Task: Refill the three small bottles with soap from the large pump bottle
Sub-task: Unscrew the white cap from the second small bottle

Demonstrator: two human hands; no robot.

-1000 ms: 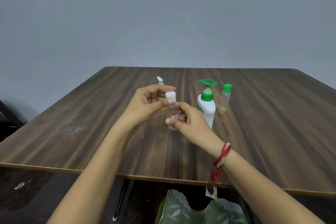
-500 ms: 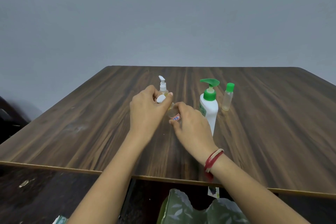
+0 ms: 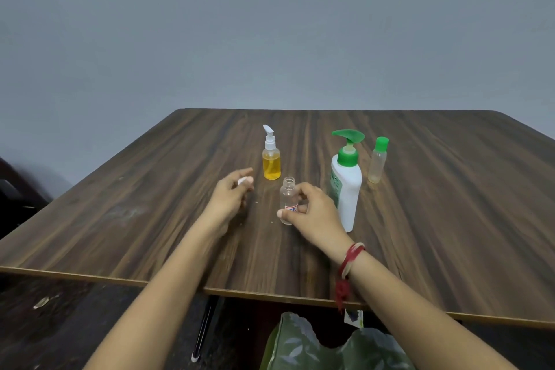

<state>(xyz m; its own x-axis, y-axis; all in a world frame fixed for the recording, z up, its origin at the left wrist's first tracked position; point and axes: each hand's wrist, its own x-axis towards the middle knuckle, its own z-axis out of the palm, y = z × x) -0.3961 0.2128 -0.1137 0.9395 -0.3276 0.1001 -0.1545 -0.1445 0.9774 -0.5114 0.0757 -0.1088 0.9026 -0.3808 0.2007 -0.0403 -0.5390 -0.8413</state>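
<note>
On the table (image 3: 450, 219), right hand (image 3: 315, 215) grips the bottle (image 3: 287, 194); left hand (image 3: 229, 200) pinches its cap (image 3: 244, 180), now off.

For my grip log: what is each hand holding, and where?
Left hand pinches the white cap at its fingertips; right hand grips the uncapped clear bottle round its lower body, at the label.

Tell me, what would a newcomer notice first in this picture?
Over the table, the right hand holds a small clear bottle, open at the top, while the left hand pinches a white cap. To their right stands the large white pump bottle with a green head; behind them, a small bottle of yellow liquid stands out.
</note>
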